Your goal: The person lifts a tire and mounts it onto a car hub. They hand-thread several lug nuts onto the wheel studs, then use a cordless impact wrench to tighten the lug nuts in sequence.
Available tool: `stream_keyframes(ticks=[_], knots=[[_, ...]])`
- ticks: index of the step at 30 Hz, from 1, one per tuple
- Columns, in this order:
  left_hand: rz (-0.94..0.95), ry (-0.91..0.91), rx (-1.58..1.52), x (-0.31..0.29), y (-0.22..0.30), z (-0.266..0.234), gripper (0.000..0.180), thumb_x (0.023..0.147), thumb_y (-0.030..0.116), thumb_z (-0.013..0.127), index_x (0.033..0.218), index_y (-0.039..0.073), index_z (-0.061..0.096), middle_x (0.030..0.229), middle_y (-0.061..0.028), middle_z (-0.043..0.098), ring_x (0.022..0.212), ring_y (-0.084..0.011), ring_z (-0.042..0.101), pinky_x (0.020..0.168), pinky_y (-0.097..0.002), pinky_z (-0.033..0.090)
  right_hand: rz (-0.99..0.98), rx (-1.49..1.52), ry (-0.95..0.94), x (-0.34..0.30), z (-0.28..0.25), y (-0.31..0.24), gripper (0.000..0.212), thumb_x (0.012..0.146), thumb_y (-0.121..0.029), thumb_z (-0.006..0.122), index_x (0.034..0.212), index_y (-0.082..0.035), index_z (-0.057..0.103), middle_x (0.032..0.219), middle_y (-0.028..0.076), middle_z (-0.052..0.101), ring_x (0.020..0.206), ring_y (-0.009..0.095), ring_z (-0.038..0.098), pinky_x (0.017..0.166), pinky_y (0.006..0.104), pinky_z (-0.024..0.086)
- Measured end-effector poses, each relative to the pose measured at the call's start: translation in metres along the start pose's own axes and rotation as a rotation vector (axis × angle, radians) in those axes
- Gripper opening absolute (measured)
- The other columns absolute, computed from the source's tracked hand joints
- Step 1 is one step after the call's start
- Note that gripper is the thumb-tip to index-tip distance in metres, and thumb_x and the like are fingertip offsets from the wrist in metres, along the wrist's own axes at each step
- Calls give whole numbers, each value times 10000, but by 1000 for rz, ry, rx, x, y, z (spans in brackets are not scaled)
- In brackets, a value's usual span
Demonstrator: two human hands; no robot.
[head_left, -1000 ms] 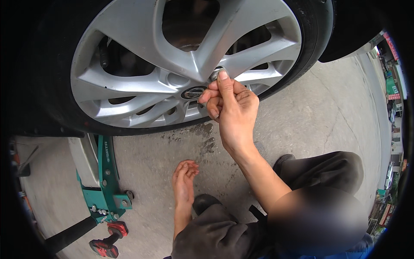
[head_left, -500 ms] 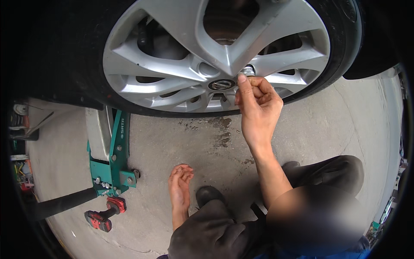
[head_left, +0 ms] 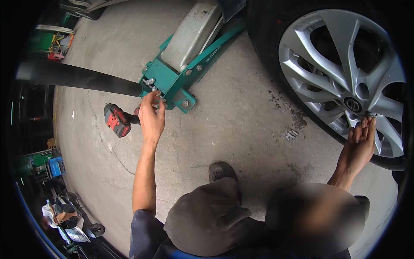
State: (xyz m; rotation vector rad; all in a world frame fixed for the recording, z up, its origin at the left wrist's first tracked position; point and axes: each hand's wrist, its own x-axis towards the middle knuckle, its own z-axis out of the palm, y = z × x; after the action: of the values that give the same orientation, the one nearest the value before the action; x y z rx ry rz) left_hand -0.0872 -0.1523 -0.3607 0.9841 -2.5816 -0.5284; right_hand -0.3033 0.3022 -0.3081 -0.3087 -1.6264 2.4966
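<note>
My left hand (head_left: 152, 118) is at the rear of a green floor jack (head_left: 163, 73), its thumb and fingers pinched on a small silver lug nut (head_left: 162, 99). Other lug nuts (head_left: 149, 82) lie on the jack just beyond the fingertips. On the right, my right hand (head_left: 359, 144) reaches up to the silver alloy wheel (head_left: 345, 32), its fingertips closed on a lug nut (head_left: 371, 115) at a bolt hole beside the centre cap (head_left: 352, 104). The fingers partly cover that nut.
A red and black cordless impact wrench (head_left: 117, 121) lies on the concrete floor left of my left hand. The jack's black handle (head_left: 82, 77) sticks out to the left above it. Wet stains (head_left: 297, 118) mark the floor by the tyre. A scooter (head_left: 75, 224) stands far left.
The view has swung left toward the jack. My left hand has moved from above the floor to the lug nuts on the jack. My right hand stays at the wheel's bolt hole.
</note>
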Motion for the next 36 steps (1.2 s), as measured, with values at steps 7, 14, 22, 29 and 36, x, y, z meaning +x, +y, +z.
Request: stream_keyframes(ticks=[7, 14, 22, 29, 36], knots=[[290, -383, 780, 131, -43, 10, 244, 860, -53, 600, 1098, -13, 566, 1035, -255, 645, 942, -456, 683, 793, -517, 583, 30, -58, 260, -7, 32, -4, 198, 1070, -267, 588, 1004, -82, 612, 801, -42, 519, 595, 21, 338, 512, 201, 231], [498, -403, 776, 174, -131, 39, 84, 907, 19, 544, 984, 3, 573, 906, -246, 651, 882, -476, 659, 757, -581, 527, -374, -402, 694, 3, 57, 20, 187, 896, -115, 821, 985, 27, 739, 841, 21, 634, 591, 28, 431, 531, 199, 331], [324, -447, 150, 149, 68, -21, 207, 881, 73, 749, 1064, 13, 674, 966, -152, 730, 838, -278, 692, 758, -393, 538, -438, -487, 731, -5, 37, 28, 166, 874, -83, 818, 1013, 4, 795, 889, 12, 575, 674, 65, 439, 592, 234, 384], [-84, -901, -1015, 53, 203, -8, 192, 996, 134, 693, 1147, 24, 653, 950, -33, 701, 843, -97, 634, 779, -246, 492, 288, 1005, 632, 4, 52, -2, 153, 977, -132, 725, 1042, -8, 664, 918, 49, 633, 800, 89, 605, 601, 213, 520], [-441, -1207, -1321, -12, 266, 32, 258, 1032, 213, 646, 1228, 48, 614, 1072, -88, 691, 929, -141, 634, 830, -262, 511, 212, 901, 613, -10, 69, -25, 180, 973, -64, 704, 1120, 31, 666, 1044, 102, 669, 921, 146, 641, 844, 275, 606]])
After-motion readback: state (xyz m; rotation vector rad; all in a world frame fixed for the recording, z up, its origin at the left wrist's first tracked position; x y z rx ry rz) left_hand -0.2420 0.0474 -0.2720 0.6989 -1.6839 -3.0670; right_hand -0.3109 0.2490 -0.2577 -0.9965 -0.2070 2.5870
